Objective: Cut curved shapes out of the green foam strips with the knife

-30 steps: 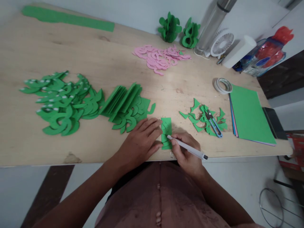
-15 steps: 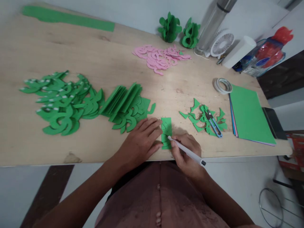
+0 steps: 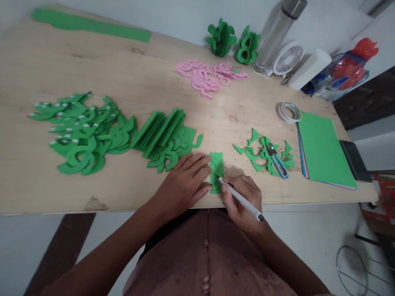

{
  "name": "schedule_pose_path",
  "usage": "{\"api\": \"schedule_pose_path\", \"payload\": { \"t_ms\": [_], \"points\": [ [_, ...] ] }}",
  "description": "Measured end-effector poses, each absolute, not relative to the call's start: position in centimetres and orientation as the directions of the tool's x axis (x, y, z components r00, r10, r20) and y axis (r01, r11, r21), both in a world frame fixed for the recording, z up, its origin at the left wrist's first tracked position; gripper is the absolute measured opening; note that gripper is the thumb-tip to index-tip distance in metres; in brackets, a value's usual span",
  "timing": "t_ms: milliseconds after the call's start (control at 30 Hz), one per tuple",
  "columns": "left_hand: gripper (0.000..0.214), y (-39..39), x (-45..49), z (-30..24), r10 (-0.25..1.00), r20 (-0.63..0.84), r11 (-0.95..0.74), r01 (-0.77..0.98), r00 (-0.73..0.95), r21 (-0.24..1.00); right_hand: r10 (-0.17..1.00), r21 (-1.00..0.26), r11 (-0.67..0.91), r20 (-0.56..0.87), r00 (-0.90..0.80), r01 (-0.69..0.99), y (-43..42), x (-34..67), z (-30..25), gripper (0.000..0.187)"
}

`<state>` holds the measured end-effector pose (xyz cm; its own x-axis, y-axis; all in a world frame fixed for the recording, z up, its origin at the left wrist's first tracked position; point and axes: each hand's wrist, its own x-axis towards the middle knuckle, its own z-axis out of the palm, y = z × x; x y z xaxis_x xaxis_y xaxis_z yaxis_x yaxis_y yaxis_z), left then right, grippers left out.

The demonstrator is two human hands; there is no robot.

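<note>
Green paper strip (image 3: 217, 165) flat on desk (image 3: 138, 82), just right of left fingers (image 3: 201, 174), outstretched, touching its edge; right fingers (image 3: 227, 198) pinch white pen (image 3: 242, 200) over strip.

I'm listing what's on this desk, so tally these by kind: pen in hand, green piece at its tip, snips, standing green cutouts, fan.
Pen in the right hand: 1
Green piece: 1
Snips: 1
Standing green cutouts: 2
Fan: 1
Total: 6
</note>
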<state>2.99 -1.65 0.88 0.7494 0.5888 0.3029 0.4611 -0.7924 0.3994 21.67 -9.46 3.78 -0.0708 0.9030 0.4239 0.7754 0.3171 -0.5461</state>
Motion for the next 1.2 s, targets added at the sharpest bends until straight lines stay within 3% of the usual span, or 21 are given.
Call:
{"api": "schedule_pose_path", "payload": {
  "t_ms": [167,467,867,1200],
  "points": [
    [0.024,-1.7,3.0,0.8,0.588,0.302,-0.793,0.464,0.750,0.395,0.914,-0.638,0.300,0.405,-0.022,0.709,-9.9,22.0,3.7,0.020],
    [0.023,-1.6,3.0,1.0,0.596,0.287,-0.786,0.472,0.750,0.399,0.873,-0.448,0.380,0.462,-0.154,0.809,-9.4,22.1,2.8,0.020],
    [0.020,-1.6,3.0,1.1,0.586,0.280,-0.793,0.469,0.760,0.388,0.870,-0.429,0.382,0.466,-0.161,0.819,-9.4,22.1,2.8,0.021],
    [0.022,-1.6,3.0,1.3,0.594,0.282,-0.784,0.463,0.753,0.414,0.945,-0.787,0.241,0.324,0.048,0.568,-9.6,22.3,3.5,0.018]
  ]
}}
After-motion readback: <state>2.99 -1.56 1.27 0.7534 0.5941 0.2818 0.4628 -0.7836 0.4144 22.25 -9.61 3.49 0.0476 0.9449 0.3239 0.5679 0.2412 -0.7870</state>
